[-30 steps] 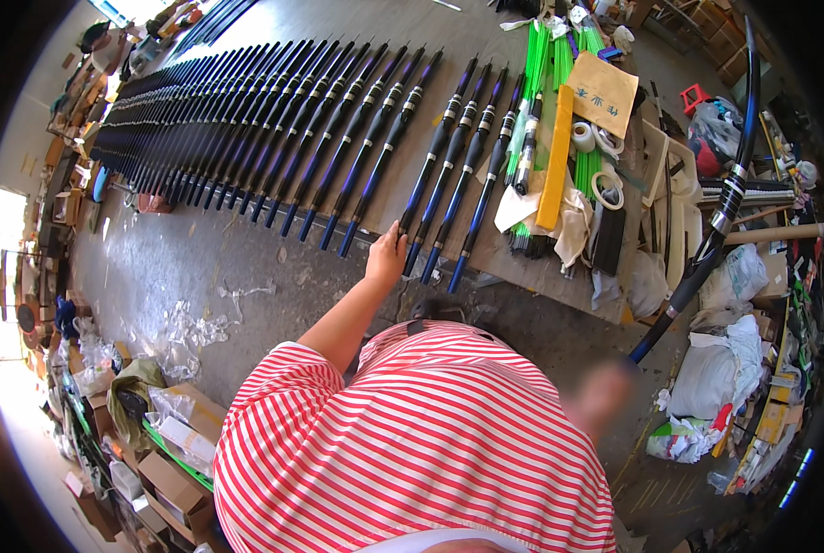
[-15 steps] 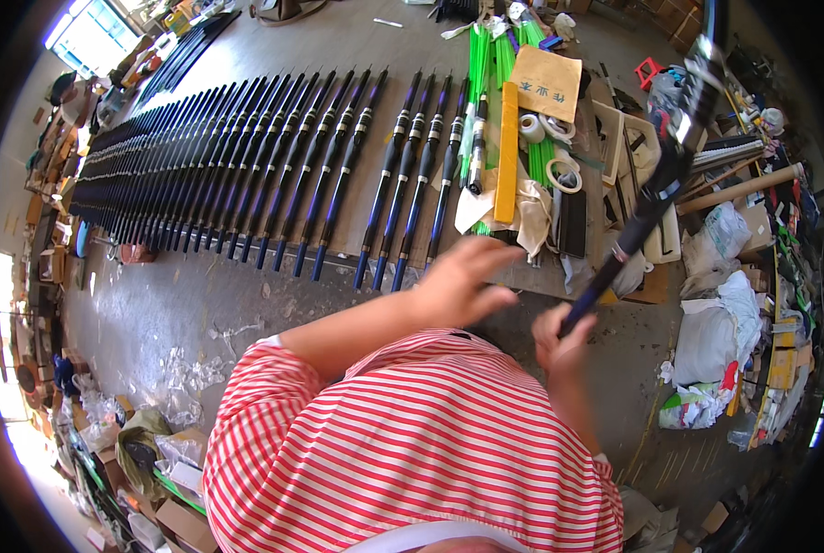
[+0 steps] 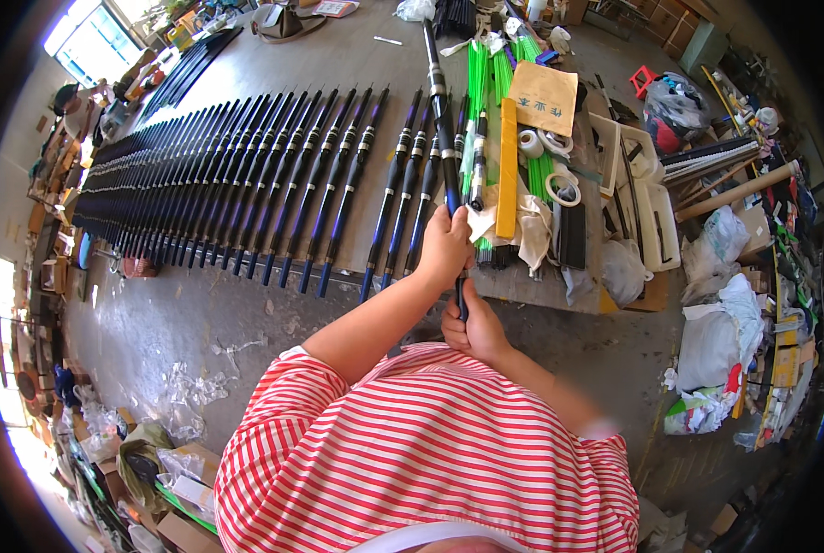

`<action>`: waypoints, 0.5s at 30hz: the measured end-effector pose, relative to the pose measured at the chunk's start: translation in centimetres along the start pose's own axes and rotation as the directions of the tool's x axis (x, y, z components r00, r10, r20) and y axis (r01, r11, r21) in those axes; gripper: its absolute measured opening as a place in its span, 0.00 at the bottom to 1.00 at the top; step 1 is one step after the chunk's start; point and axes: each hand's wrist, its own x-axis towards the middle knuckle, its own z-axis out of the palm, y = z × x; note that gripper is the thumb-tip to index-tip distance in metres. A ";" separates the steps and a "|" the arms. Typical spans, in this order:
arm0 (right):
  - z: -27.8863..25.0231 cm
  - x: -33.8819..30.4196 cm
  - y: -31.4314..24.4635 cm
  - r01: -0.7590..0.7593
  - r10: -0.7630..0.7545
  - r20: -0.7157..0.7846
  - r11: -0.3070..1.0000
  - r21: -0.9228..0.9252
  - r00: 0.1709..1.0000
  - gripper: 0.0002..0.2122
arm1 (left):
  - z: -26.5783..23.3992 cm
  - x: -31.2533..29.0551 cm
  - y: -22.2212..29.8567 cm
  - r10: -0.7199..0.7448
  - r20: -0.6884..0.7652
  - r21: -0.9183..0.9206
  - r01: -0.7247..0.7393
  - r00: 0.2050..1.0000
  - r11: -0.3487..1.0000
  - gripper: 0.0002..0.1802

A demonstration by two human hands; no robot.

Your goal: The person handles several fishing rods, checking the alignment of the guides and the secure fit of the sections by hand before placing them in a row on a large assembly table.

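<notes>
A dark blue and black fishing rod (image 3: pixel 444 129) stands out from my body over the table's front edge, its reel seat toward the far end. My left hand (image 3: pixel 445 249) is wrapped round its shaft. Lower down, my right hand (image 3: pixel 476 321) closes on the butt end. Just left of the held rod lie a few similar fishing rods (image 3: pixel 395 175), partly covered by it. A long row of more such rods (image 3: pixel 246 175) fills the left part of the table, side by side with butts toward me.
Right of the held rod lie a yellow bar (image 3: pixel 507 170), a brown paper booklet (image 3: pixel 545 97), tape rolls (image 3: pixel 564 189), green strips (image 3: pixel 478 74) and a cloth (image 3: pixel 533 226). White trays (image 3: pixel 656 221) stand farther right. Plastic bags (image 3: pixel 718 327) and boxes crowd the right side.
The rod has swung from the right to the table's middle, now pointing away from me. My left hand, free before, has taken hold of its shaft; my right hand moved left with it.
</notes>
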 end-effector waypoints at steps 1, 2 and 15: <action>0.0 0.4 0.3 0.002 -0.004 -0.026 0.996 -0.089 1.000 0.23 | -0.9 0.5 -0.3 -0.030 -0.036 0.029 0.031 0.999 0.999 0.09; -0.3 0.8 1.1 0.088 -0.119 -0.068 0.934 -0.348 0.991 0.19 | -2.0 1.1 -0.8 0.028 -0.046 0.114 -0.022 0.999 0.993 0.10; -21.7 -9.3 8.0 -0.185 -0.316 -0.694 0.818 -0.545 0.647 0.11 | -21.3 6.9 -6.4 0.509 -0.077 0.973 -0.048 0.857 0.227 0.19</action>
